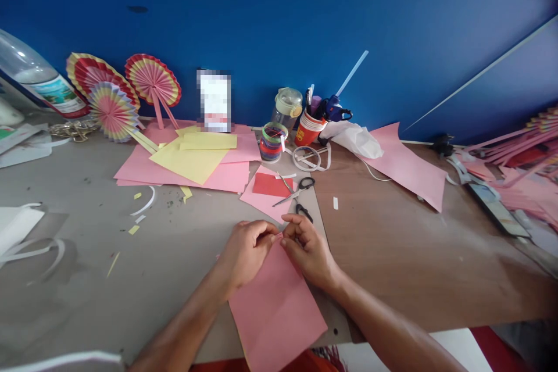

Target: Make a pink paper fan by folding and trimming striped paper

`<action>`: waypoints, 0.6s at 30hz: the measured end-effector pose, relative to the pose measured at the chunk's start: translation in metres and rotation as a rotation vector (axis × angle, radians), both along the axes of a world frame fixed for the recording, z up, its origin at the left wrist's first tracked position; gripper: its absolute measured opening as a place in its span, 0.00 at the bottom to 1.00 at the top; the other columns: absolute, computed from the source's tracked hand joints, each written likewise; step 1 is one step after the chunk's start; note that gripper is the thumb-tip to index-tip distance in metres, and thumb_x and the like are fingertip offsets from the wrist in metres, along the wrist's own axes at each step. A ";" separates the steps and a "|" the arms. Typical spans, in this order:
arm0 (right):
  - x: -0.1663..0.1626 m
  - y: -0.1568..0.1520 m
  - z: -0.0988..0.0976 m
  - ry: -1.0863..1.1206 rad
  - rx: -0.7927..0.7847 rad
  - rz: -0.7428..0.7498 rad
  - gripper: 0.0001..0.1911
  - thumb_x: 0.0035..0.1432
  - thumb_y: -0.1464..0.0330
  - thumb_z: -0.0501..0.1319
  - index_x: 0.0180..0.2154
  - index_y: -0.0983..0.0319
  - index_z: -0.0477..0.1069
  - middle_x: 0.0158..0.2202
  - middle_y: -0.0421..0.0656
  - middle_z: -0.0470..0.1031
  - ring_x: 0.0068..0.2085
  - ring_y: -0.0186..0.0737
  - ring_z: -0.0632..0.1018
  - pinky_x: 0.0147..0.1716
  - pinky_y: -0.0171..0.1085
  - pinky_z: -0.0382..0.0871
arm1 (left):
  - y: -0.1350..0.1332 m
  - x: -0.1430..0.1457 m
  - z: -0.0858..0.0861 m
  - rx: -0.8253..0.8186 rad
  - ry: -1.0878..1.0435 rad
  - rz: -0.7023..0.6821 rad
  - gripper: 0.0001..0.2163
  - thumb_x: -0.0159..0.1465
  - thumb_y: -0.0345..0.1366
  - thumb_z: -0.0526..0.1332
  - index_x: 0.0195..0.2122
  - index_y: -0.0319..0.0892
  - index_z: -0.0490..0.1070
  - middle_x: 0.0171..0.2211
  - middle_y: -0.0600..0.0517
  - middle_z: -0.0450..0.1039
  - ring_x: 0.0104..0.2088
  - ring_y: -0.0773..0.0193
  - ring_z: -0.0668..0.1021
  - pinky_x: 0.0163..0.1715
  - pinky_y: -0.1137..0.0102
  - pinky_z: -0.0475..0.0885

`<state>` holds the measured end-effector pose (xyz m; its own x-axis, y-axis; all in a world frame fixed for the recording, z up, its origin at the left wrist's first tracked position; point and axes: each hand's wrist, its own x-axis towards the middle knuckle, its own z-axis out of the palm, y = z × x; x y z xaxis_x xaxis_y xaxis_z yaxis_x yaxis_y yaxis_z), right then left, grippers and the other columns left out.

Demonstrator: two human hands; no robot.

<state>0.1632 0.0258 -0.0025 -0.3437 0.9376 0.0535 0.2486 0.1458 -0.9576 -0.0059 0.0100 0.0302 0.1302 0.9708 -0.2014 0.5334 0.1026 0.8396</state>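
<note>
A sheet of pink paper (276,308) lies at the bottom centre of the frame, its near end hanging over the table edge (392,319), while both hands work its far edge. The left hand (246,250) is curled narrow, fingertips pinched on the top left of that edge; the right hand (307,247) meets it from the other side, thumb and fingers closed on the same strip, so the two hands almost touch. The edge looks to be turned up into a slim fold, though the fingers hide the crease itself.

Just above the hands, at centre frame, open scissors (299,190) rest on another pink sheet bearing a red piece of paper (271,185). Further up, a stack of yellow and pink sheets (192,160) spreads towards the blue wall (279,11), with finished pleated fans (117,96) at upper left, and a roll of coloured tape (272,142) and a red cup of tools (308,127) at upper centre.

The risk here, as a judgement: the sheet sits skewed to the table, so uneven pressure between the hands could run the fold crooked, and the overhanging end could drag the paper out of line.
</note>
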 end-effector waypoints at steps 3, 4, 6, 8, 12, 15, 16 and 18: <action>0.000 -0.001 0.001 -0.014 0.065 0.016 0.17 0.56 0.72 0.56 0.48 0.60 0.61 0.26 0.34 0.66 0.27 0.31 0.70 0.28 0.32 0.65 | 0.000 0.000 0.002 -0.072 -0.068 0.021 0.09 0.61 0.37 0.54 0.33 0.44 0.74 0.31 0.54 0.77 0.32 0.65 0.76 0.30 0.72 0.68; 0.000 -0.002 0.001 -0.015 0.082 0.021 0.16 0.57 0.72 0.56 0.49 0.60 0.61 0.26 0.34 0.66 0.27 0.31 0.70 0.29 0.32 0.66 | 0.000 -0.001 0.003 -0.100 -0.081 0.028 0.09 0.61 0.38 0.54 0.33 0.44 0.73 0.30 0.55 0.77 0.30 0.65 0.76 0.28 0.73 0.68; 0.000 -0.002 0.003 -0.009 0.106 0.030 0.16 0.57 0.72 0.55 0.49 0.59 0.60 0.26 0.35 0.67 0.28 0.32 0.70 0.30 0.33 0.67 | 0.000 -0.001 0.005 -0.136 -0.095 0.037 0.09 0.61 0.38 0.53 0.33 0.44 0.73 0.29 0.56 0.76 0.28 0.66 0.75 0.27 0.73 0.67; 0.000 -0.003 0.004 0.008 0.114 0.027 0.16 0.57 0.72 0.55 0.48 0.59 0.61 0.26 0.35 0.67 0.28 0.32 0.71 0.32 0.34 0.68 | 0.000 -0.002 0.006 -0.136 -0.101 0.042 0.09 0.61 0.38 0.53 0.33 0.44 0.73 0.28 0.56 0.76 0.28 0.67 0.74 0.27 0.74 0.67; -0.001 -0.001 0.005 0.065 -0.049 -0.003 0.16 0.54 0.71 0.57 0.46 0.59 0.63 0.28 0.36 0.70 0.28 0.32 0.71 0.31 0.33 0.68 | -0.001 -0.002 0.006 -0.116 -0.098 0.048 0.09 0.61 0.38 0.53 0.32 0.44 0.72 0.26 0.56 0.74 0.27 0.68 0.73 0.26 0.75 0.66; -0.001 0.001 0.006 0.060 -0.164 -0.028 0.08 0.52 0.69 0.59 0.36 0.60 0.66 0.27 0.37 0.70 0.26 0.31 0.70 0.26 0.31 0.65 | -0.002 -0.002 0.004 -0.089 -0.088 0.055 0.10 0.61 0.38 0.53 0.32 0.44 0.72 0.28 0.56 0.75 0.29 0.67 0.74 0.26 0.75 0.66; -0.001 0.001 0.006 0.041 -0.177 -0.031 0.04 0.52 0.69 0.60 0.32 0.61 0.67 0.25 0.37 0.68 0.25 0.30 0.68 0.24 0.31 0.64 | -0.002 -0.002 0.003 -0.077 -0.083 0.059 0.10 0.61 0.38 0.52 0.32 0.44 0.72 0.29 0.56 0.76 0.29 0.67 0.74 0.26 0.75 0.67; 0.000 0.002 0.007 -0.001 -0.192 -0.028 0.04 0.52 0.68 0.60 0.27 0.61 0.66 0.22 0.36 0.66 0.22 0.29 0.65 0.22 0.30 0.60 | -0.001 -0.002 0.003 -0.059 -0.070 0.071 0.10 0.61 0.37 0.52 0.32 0.44 0.73 0.29 0.56 0.76 0.29 0.67 0.75 0.26 0.76 0.67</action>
<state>0.1629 0.0274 0.0043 -0.3177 0.9395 -0.1282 0.2513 -0.0469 -0.9668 -0.0081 0.0086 0.0328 0.0776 0.9649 -0.2510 0.4636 0.1880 0.8659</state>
